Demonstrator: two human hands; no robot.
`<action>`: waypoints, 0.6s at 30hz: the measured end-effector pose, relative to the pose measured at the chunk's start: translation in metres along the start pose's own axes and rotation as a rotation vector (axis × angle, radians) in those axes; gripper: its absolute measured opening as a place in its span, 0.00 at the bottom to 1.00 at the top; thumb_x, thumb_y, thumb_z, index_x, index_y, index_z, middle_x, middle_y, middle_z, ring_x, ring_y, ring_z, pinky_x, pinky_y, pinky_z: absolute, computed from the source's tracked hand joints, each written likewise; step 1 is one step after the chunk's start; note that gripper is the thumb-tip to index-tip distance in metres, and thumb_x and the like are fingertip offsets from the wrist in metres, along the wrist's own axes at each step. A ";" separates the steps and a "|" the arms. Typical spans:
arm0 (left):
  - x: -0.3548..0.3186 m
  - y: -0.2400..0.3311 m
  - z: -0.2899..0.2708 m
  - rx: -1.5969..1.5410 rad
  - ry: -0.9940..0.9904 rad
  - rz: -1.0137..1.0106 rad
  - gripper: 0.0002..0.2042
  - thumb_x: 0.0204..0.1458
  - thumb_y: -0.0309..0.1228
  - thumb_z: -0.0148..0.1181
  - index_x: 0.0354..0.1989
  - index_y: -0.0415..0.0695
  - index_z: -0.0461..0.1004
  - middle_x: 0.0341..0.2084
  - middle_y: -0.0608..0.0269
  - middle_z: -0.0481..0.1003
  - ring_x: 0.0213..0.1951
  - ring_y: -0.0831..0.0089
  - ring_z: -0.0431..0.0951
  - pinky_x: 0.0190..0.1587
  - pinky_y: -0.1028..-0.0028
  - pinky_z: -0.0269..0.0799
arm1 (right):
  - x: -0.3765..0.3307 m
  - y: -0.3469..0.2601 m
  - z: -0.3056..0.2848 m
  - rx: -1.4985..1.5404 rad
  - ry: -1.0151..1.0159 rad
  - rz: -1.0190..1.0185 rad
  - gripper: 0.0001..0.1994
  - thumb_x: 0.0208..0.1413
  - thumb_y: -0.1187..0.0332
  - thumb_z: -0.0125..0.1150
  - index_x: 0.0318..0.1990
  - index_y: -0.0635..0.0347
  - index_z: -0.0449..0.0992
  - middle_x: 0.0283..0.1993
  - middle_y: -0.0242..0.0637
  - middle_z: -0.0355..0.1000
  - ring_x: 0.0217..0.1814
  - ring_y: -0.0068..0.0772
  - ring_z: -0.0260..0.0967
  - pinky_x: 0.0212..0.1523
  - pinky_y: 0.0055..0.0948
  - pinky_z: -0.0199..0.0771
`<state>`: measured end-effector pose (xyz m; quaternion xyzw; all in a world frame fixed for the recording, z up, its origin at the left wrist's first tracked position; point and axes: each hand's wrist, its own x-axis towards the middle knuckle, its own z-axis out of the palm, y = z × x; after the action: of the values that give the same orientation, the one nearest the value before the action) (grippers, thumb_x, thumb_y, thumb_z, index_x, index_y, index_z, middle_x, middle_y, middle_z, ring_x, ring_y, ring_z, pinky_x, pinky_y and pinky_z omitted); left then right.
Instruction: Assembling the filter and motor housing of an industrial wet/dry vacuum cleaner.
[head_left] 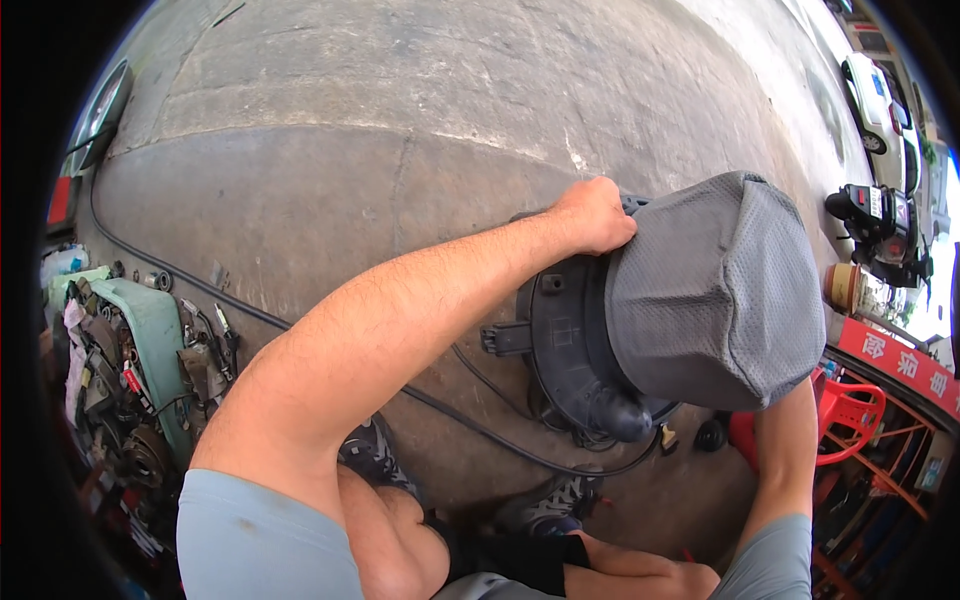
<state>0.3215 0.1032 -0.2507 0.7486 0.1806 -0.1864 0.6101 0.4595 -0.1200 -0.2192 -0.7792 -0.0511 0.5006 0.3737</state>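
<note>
Filter [700,300], grey and cloth, fills the right of centre in the frame, its rim against the black head [570,340] beneath and to its left. My left hand [600,215] reaches in from the lower left and is closed at the upper left of that rim; the fingers are curled and pressed together, pinching the cloth edge as far as I can judge, though their tips are hidden. My right forearm [785,440] comes up at the lower right and passes behind the filter, so I cannot tell whether those fingers are spread or gripping.

As for how far along I am, filter and head are together: along the side I can see, the rim meets the head with no wide gap. I judge this to be the middle of handling that joint, with both arms around it. What is left I cannot settle, since the far side of the rim is out of sight.

The filter's long axis runs nearly level across the frame. Its rim end faces left, to the head; the seamed, closed end points right, toward the scooter [885,230] and the red stool [850,415]. A black hose [240,302] slants from the upper left down to lower centre, below the head.
</note>
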 end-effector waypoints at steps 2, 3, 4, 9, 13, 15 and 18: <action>-0.002 0.004 -0.005 -0.031 -0.055 -0.026 0.11 0.51 0.31 0.58 0.22 0.37 0.79 0.17 0.59 0.78 0.21 0.73 0.79 0.29 0.71 0.76 | -0.002 0.003 -0.001 0.004 0.001 -0.001 0.23 0.63 0.62 0.60 0.61 0.65 0.71 0.57 0.42 0.74 0.55 0.32 0.72 0.54 0.32 0.74; -0.003 0.006 -0.007 -0.050 -0.080 -0.052 0.12 0.52 0.31 0.58 0.23 0.37 0.80 0.18 0.59 0.78 0.21 0.73 0.79 0.29 0.72 0.77 | -0.003 0.005 -0.001 0.006 0.002 -0.001 0.23 0.63 0.62 0.60 0.61 0.65 0.71 0.57 0.41 0.74 0.55 0.32 0.72 0.54 0.32 0.74; -0.003 0.006 -0.009 -0.069 -0.101 -0.080 0.12 0.53 0.32 0.58 0.24 0.37 0.80 0.19 0.59 0.78 0.22 0.73 0.79 0.28 0.72 0.77 | -0.003 0.005 0.000 0.008 0.000 -0.004 0.23 0.63 0.62 0.60 0.61 0.65 0.71 0.57 0.41 0.74 0.55 0.32 0.72 0.54 0.32 0.74; -0.002 -0.004 -0.009 -0.104 -0.115 -0.112 0.12 0.56 0.33 0.58 0.31 0.37 0.82 0.24 0.59 0.79 0.24 0.75 0.80 0.29 0.74 0.79 | -0.004 0.008 0.003 0.016 -0.003 -0.017 0.23 0.63 0.62 0.60 0.61 0.65 0.71 0.57 0.41 0.74 0.55 0.31 0.72 0.54 0.32 0.74; -0.003 -0.004 -0.009 -0.057 -0.139 -0.137 0.12 0.56 0.33 0.58 0.32 0.38 0.83 0.23 0.59 0.81 0.24 0.75 0.81 0.31 0.74 0.80 | -0.003 0.006 0.005 0.019 -0.005 -0.029 0.23 0.63 0.62 0.60 0.61 0.65 0.71 0.57 0.41 0.74 0.55 0.31 0.72 0.54 0.32 0.74; -0.005 0.000 -0.010 -0.015 -0.164 -0.141 0.12 0.56 0.34 0.58 0.32 0.39 0.83 0.22 0.59 0.81 0.24 0.75 0.82 0.31 0.74 0.80 | -0.002 0.005 0.006 0.019 -0.006 -0.035 0.23 0.63 0.62 0.60 0.61 0.65 0.71 0.57 0.41 0.74 0.55 0.31 0.72 0.54 0.32 0.74; -0.009 0.004 -0.009 0.023 -0.154 -0.145 0.11 0.56 0.34 0.57 0.32 0.40 0.83 0.22 0.59 0.82 0.24 0.75 0.82 0.32 0.74 0.80 | 0.001 0.003 0.008 0.018 -0.008 -0.047 0.23 0.63 0.63 0.60 0.61 0.65 0.71 0.57 0.41 0.74 0.55 0.31 0.72 0.54 0.32 0.74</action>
<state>0.3160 0.1110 -0.2414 0.7239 0.1847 -0.2891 0.5986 0.4527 -0.1176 -0.2232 -0.7724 -0.0663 0.4952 0.3922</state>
